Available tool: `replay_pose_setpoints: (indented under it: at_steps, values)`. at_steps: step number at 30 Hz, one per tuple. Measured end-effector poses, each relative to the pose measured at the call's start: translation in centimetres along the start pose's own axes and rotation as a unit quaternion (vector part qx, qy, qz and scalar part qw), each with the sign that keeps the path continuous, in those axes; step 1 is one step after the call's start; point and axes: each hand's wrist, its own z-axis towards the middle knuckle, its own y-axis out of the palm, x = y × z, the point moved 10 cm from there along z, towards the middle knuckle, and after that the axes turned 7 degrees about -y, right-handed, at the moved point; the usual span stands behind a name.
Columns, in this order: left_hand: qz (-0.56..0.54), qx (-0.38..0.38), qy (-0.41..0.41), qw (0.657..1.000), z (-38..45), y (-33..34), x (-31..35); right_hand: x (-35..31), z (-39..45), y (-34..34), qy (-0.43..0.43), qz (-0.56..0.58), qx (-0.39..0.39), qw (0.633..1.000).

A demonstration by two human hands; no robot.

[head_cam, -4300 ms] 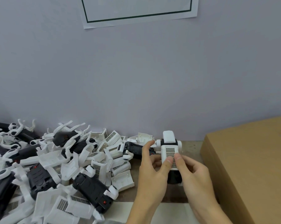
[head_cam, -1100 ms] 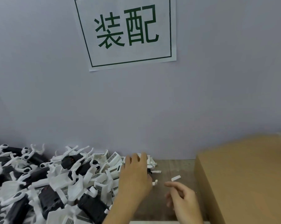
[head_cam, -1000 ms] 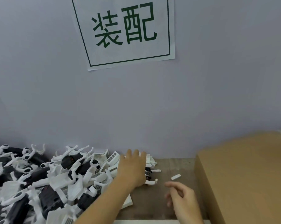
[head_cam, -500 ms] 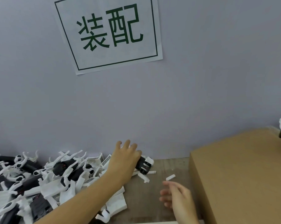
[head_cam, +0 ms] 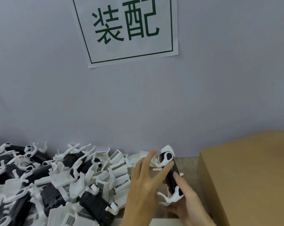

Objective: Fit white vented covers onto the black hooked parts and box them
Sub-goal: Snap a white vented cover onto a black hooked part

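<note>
Just left of the cardboard box [head_cam: 245, 176], the right hand [head_cam: 187, 201] gripped the black hooked part [head_cam: 171, 175] lengthwise toward the wall, the left hand [head_cam: 146, 181] loose-fingered beside it, nearer the white vented covers [head_cam: 120, 170].

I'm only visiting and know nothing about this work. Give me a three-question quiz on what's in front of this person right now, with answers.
1. True or false: both hands are on one black part.
2. Where is the cardboard box? A) to the right of the hands B) on top of the pile C) behind the sign
3. Fill in: the pile of loose black parts and white covers lies to the ___ of the hands.

Key
1. True: the left hand has a finger on it and the right hand holds it from below.
2. A
3. left
</note>
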Motion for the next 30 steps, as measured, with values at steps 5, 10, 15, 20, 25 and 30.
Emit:
replay_pose_setpoints:
  at_steps: [5, 10, 15, 20, 25, 30]
  values:
    - [-0.206, 0.055, -0.231, 0.949, -2.4, 0.9, -4.1, -1.0, 1.6, -3.3, -0.045, -0.049, 0.138, 0.988]
    - [-0.352, -0.032, -0.423, 0.834, -4.2, 3.9, -7.6, -3.8, -0.9, -2.0, -0.181, -0.238, 0.113, 0.948]
    - [-0.512, -0.102, -0.466, 0.714, -4.2, 6.5, -6.1, -4.1, -2.4, 2.9, -0.26, -0.408, 0.028, 0.875]
    - [-0.583, -0.049, -0.527, 0.616, -4.9, 7.1, -7.6, -4.0, -2.9, 4.3, -0.293, -0.457, -0.005, 0.84]
    - [-0.542, -0.051, -0.525, 0.654, -5.6, 7.7, -8.5, -4.3, -2.7, 3.7, -0.307, -0.422, -0.007, 0.853]
    - [-0.444, -0.077, -0.462, 0.764, -4.6, 7.2, -8.4, -3.7, -2.3, 3.3, -0.286, -0.437, -0.012, 0.853]
